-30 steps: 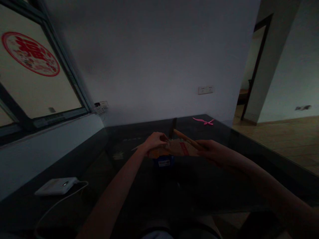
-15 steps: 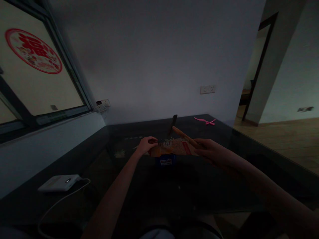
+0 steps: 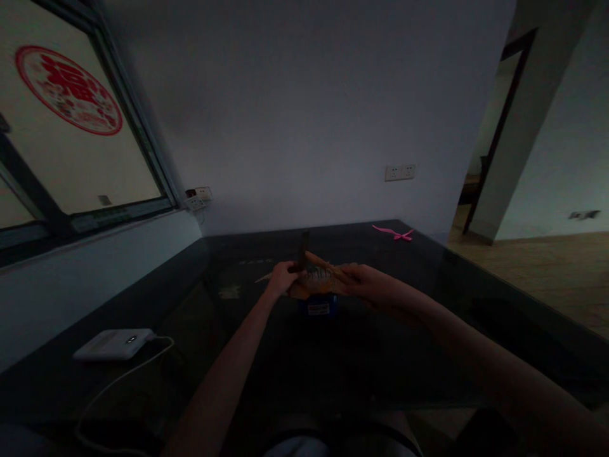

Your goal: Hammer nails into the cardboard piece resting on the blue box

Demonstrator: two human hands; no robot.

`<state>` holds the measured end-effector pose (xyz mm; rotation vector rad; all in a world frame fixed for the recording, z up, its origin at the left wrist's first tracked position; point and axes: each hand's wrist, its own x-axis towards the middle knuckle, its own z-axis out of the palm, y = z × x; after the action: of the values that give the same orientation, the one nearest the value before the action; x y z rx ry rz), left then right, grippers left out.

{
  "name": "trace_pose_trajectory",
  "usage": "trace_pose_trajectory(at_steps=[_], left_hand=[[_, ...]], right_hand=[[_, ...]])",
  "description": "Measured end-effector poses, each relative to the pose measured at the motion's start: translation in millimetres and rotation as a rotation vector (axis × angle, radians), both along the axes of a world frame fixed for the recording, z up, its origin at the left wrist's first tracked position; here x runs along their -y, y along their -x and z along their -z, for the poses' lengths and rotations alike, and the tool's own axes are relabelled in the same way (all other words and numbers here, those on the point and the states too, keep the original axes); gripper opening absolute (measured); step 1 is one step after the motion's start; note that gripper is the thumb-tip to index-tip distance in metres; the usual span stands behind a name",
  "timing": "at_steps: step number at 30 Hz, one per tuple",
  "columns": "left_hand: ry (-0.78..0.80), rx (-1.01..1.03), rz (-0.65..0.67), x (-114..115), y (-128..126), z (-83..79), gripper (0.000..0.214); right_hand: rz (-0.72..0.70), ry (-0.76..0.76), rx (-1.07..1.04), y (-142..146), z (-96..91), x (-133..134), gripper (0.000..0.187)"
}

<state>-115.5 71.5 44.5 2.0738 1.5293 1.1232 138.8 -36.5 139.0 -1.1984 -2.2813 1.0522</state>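
Note:
My right hand (image 3: 366, 284) is closed around the wooden handle of a hammer (image 3: 323, 262). The hammer's dark head (image 3: 303, 249) stands just above my left hand's fingertips. A brown piece of cardboard (image 3: 301, 291) lies across a blue container (image 3: 318, 306). Several thin dark upright pieces that look like nails (image 3: 320, 273) stand in a row on the cardboard. At the cardboard's left end, my left hand (image 3: 282, 279) has its thumb and fingers drawn together. What they hold, if anything, is too dark to make out.
A white power bank (image 3: 114, 344) with a white cable (image 3: 126, 379) lies on the left of the dark table (image 3: 419, 355). A pink ribbon-like strip (image 3: 397, 235) lies at the far right. The wall (image 3: 304, 127) with sockets (image 3: 399, 172) rises behind the table.
The hammer has moved left and down, its head now close to my left fingertips. My right hand has moved left with it. My left hand has shifted slightly right.

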Motion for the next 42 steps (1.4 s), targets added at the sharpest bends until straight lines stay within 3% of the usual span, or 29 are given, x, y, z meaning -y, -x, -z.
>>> trace_pose_trajectory(at_steps=[6, 12, 18, 27, 42], left_hand=[[-0.009, 0.059, 0.049, -4, 0, 5.8, 0.02], [-0.014, -0.032, 0.03, -2, 1, 2.0, 0.024], [-0.015, -0.018, 0.064, 0, 0, 0.5, 0.02], [0.007, -0.052, 0.028, -2, 1, 2.0, 0.026], [-0.055, -0.114, 0.061, 2, -3, 1.7, 0.016]], right_hand=[[0.025, -0.037, 0.013, -2, -7.7, 2, 0.027], [-0.003, -0.053, 0.06, -2, -5.4, 0, 0.036], [0.025, -0.009, 0.005, -3, -10.5, 3, 0.027], [-0.017, -0.057, 0.026, -2, 0.2, 1, 0.04], [0.02, 0.024, -0.046, -11, -2.1, 4, 0.03]])
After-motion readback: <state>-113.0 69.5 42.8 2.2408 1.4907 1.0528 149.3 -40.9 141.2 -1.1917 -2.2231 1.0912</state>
